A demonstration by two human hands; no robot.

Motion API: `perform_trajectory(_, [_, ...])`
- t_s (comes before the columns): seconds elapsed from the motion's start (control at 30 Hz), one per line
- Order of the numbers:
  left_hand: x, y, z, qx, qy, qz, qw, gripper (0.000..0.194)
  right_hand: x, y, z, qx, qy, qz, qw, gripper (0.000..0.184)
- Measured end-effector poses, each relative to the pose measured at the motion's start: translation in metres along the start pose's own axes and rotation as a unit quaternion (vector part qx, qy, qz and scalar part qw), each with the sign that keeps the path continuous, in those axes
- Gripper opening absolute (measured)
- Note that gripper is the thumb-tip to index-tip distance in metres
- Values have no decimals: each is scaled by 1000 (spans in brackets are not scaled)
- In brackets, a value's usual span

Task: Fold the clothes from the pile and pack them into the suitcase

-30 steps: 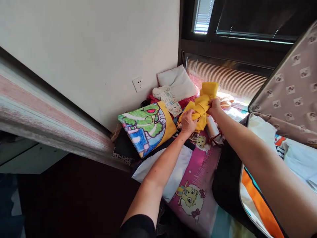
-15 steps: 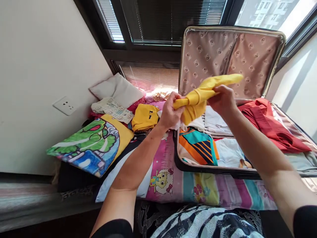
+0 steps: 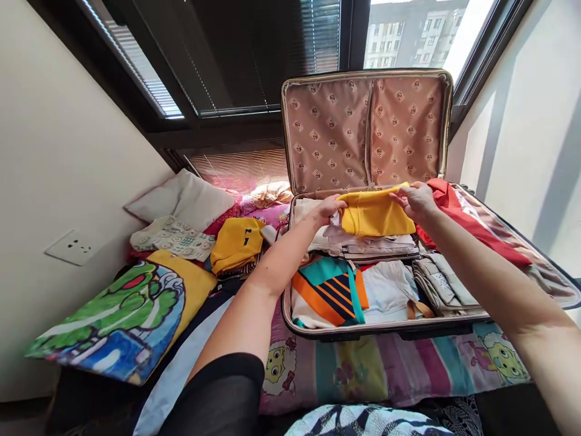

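Note:
Both my hands hold a folded yellow garment (image 3: 376,215) over the far part of an open suitcase (image 3: 385,327). My left hand (image 3: 330,209) grips its left end and my right hand (image 3: 415,200) pinches its right top edge. The garment rests on a stack of folded white clothes (image 3: 376,247) inside the case. The patterned lid (image 3: 365,130) stands upright behind.
The suitcase also holds an orange-and-teal striped piece (image 3: 333,290), a grey folded item (image 3: 442,284) and red cloth (image 3: 472,227). Left of it on the bed lie another yellow garment (image 3: 236,242), a green cartoon cushion (image 3: 122,321) and white pillows (image 3: 186,197). A wall socket (image 3: 72,247) is at left.
I turned from the pile at the wall to the suitcase, carrying the yellow garment rightward, and lowered it from mid-air onto the white stack inside.

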State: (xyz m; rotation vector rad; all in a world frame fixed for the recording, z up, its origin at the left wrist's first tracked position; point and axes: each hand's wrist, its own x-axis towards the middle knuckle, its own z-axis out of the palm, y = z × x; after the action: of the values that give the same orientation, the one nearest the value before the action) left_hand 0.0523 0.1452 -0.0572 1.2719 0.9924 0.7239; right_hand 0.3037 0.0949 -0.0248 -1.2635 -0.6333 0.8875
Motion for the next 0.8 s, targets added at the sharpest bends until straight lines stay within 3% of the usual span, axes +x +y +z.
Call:
perform_trajectory(0.07, [16, -6, -7, 72, 78, -7, 994, 35, 7, 16, -2, -127, -23, -42, 991, 54])
perform_trajectory(0.1, [24, -10, -10, 97, 107, -9, 990, 35, 9, 24, -4, -220, -48, -83, 971, 54])
perform_trajectory(0.13, [30, -16, -11, 112, 127, -11, 985, 36, 11, 33, -6, -319, -77, -129, 936, 55])
perform_trajectory(0.2, [40, -28, -11, 135, 155, -15, 978, 37, 13, 50, -12, -496, -133, -199, 835, 60])
perform_trajectory(0.27, [49, -40, -6, 158, 182, -20, 970, 40, 16, 63, -17, -617, -185, -223, 732, 67])
perform_trajectory(0.33, [56, -48, 0, 178, 199, -25, 963, 41, 19, 69, -22, -678, -227, -222, 663, 71])
perform_trajectory(0.37, [60, -49, 3, 189, 204, -25, 960, 40, 20, 70, -23, -693, -235, -222, 644, 71])
perform_trajectory(0.57, [64, -34, 6, 296, 217, -7, 930, 36, 17, 58, -16, -715, -152, -259, 632, 67])
perform_trajectory(0.67, [49, -34, 8, 405, 207, 55, 889, 45, 10, 64, -11, -721, -199, -256, 613, 69])
perform_trajectory(0.73, [39, -43, 16, 512, 145, 97, 841, 57, 12, 77, -10, -728, -245, -226, 599, 72])
perform_trajectory(0.8, [32, -57, 29, 570, 73, 76, 815, 67, 19, 93, -12, -729, -284, -197, 591, 73])
